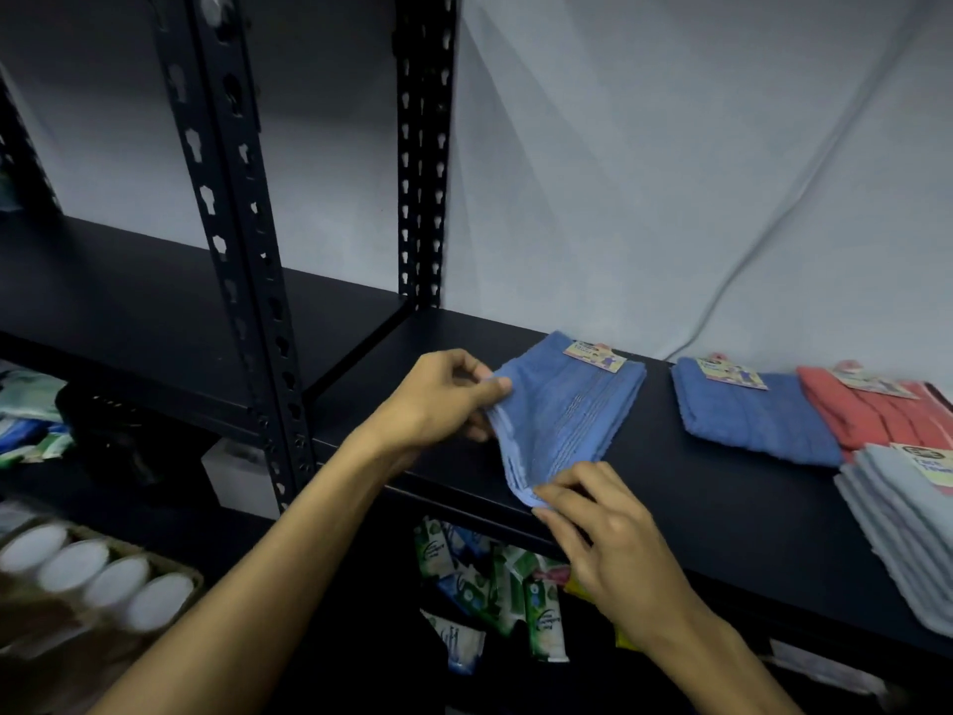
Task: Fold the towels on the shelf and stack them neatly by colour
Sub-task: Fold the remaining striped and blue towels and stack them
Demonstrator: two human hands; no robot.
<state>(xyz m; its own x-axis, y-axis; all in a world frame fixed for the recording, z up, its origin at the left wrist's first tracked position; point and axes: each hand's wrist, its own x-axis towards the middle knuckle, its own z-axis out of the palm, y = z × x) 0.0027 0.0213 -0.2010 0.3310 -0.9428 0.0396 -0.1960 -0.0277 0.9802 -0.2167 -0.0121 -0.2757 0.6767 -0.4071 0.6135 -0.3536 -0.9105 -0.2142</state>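
Note:
A blue towel (570, 405) with a paper label lies folded on the black shelf (686, 487), its left edge lifted. My left hand (438, 399) pinches that edge at its upper corner. My right hand (603, 528) pinches the lower corner near the shelf's front edge. To the right lie a second folded blue towel (753, 420), then a red towel (871, 410), and a pale grey towel (907, 518) at the far right, each with a label.
Black slotted uprights (242, 240) stand left of the towels, with another dark shelf board (154, 296) behind them. Below the shelf are green and white packets (495, 580). White-lidded jars (98, 575) sit in a box at lower left. A grey cloth hangs behind.

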